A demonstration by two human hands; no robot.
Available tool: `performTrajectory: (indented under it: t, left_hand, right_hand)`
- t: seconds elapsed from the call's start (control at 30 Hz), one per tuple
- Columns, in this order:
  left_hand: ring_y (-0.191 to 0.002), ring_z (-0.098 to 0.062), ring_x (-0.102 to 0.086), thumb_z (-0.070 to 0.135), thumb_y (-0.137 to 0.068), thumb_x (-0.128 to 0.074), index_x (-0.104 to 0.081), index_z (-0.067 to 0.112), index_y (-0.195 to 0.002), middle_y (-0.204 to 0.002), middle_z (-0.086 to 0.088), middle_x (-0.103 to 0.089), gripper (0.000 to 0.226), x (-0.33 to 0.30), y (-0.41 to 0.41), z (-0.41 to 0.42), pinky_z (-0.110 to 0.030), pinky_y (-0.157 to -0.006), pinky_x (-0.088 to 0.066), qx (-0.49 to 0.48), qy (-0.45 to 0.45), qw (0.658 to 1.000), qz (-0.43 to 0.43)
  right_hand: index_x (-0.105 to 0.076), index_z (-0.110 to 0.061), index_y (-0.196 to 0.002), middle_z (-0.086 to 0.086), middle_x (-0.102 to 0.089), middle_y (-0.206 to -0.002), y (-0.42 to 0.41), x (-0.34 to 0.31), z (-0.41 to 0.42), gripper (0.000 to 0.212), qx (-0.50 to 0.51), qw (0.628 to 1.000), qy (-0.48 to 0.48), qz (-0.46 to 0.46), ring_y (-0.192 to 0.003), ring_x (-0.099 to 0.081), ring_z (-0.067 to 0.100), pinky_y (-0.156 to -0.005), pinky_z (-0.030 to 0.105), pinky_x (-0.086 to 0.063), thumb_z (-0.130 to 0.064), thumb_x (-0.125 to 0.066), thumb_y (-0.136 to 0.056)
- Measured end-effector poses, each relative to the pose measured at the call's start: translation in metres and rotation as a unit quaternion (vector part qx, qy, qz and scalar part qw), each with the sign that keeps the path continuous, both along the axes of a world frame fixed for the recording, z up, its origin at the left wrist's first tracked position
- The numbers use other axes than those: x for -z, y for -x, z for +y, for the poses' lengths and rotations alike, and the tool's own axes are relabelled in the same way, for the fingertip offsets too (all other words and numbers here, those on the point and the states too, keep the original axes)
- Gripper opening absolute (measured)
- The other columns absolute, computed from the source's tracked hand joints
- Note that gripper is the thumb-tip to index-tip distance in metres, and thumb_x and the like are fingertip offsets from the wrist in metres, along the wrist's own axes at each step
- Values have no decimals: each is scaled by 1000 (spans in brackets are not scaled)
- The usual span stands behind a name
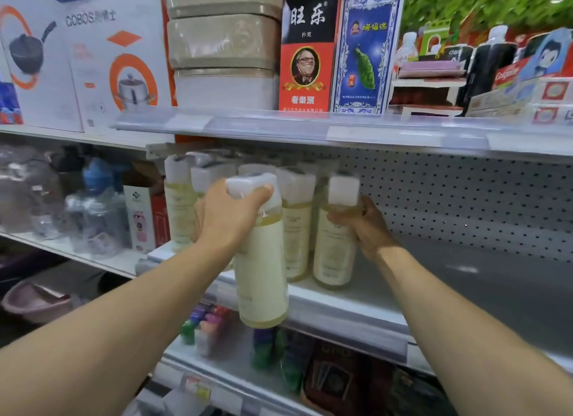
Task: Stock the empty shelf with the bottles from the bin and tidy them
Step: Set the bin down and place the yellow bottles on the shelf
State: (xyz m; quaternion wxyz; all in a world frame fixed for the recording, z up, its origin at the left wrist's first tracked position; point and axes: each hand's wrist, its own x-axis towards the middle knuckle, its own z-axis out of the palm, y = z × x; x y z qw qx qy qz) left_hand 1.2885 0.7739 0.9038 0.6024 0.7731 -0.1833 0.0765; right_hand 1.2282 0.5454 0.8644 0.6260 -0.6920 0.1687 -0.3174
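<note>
My left hand [224,215] grips a pale yellow bottle [263,276] with a white cap by its neck, holding it in the air in front of the middle shelf's edge. My right hand [367,226] holds another such bottle [336,245] that stands on the middle shelf [465,279]. Several more of the same bottles [296,229] stand in rows at the shelf's left end, behind and between my hands. The bin is out of view.
A perforated back panel [465,198] closes the shelf behind. The upper shelf [310,127] overhangs it, carrying cookware boxes [93,58], stacked containers and playing-card boxes [307,52]. Clear plastic bottles [93,217] sit on the left bay. Small coloured items [207,325] fill the shelf below.
</note>
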Motion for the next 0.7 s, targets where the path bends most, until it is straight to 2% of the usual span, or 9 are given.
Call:
performTrajectory:
  t: [0.17,0.27,0.33,0.4,0.5,0.57,0.63,0.7]
  left_hand:
    - [-93,-20,-61,59,-69,-68,-60,26,-101,-100,4,-64,46,-7,0,-9,-44,-85,-52,-15,5,1000,-4]
    - [-95,-21,-59,63,-63,-65,-60,28,-98,-102,3,-62,50,-10,1,-15,-44,-88,-51,-17,5,1000,-9]
    - [-96,-20,-54,61,-66,-65,-60,26,-101,-104,2,-59,50,-10,2,-18,-43,-90,-49,-20,1,1000,-9]
    - [-95,-21,-55,64,-62,-63,-60,26,-99,-101,2,-61,53,-8,4,-22,-43,-89,-49,-21,2,1000,-7]
    - [-95,-22,-58,64,-60,-63,-61,26,-98,-100,1,-63,54,-7,7,-27,-39,-85,-49,-23,11,1000,-7]
    - [-97,-23,-55,59,-69,-66,-60,24,-104,-104,0,-61,50,-7,10,-31,-35,-81,-46,-23,9,1000,-12]
    - [-100,-25,-52,57,-73,-65,-58,22,-107,-105,-1,-58,50,-9,14,-36,-34,-80,-43,-20,5,1000,-21]
    - [-102,-27,-50,56,-75,-64,-53,19,-107,-104,-2,-55,50,-12,19,-41,-33,-79,-40,-18,-5,999,-27]
  right_hand:
    - [-52,-7,-126,12,-67,-115,-8,-1,-21,62,-55,998,-24,-11,-108,-63,30,-91,47,-51,4,-75,-70]
    - [-52,-14,-122,9,-66,-116,-12,-2,-28,55,-56,998,-14,-20,-109,-62,27,-95,47,-49,5,-72,-74]
    - [-48,-19,-122,6,-63,-118,-12,0,-27,56,-39,999,0,-24,-109,-61,24,-93,42,-49,2,-72,-76]
    - [-41,-19,-132,1,-59,-122,-9,2,-22,65,-17,999,37,-7,-109,-58,19,-90,36,-48,-4,-74,-78]
    - [-31,-19,-143,-1,-50,-130,0,2,-8,79,53,996,62,23,-115,-52,18,-94,35,-45,-10,-75,-78]
    - [-38,-17,-134,5,-49,-129,16,0,12,64,108,991,73,41,-108,-53,20,-88,31,-45,-6,-71,-80]
    - [-40,-20,-123,6,-52,-121,34,1,39,50,68,991,98,56,-99,-54,15,-74,22,-44,-6,-66,-83]
    - [-36,-16,-126,3,-49,-124,45,4,66,59,2,989,122,81,-106,-51,12,-73,18,-43,-14,-71,-79]
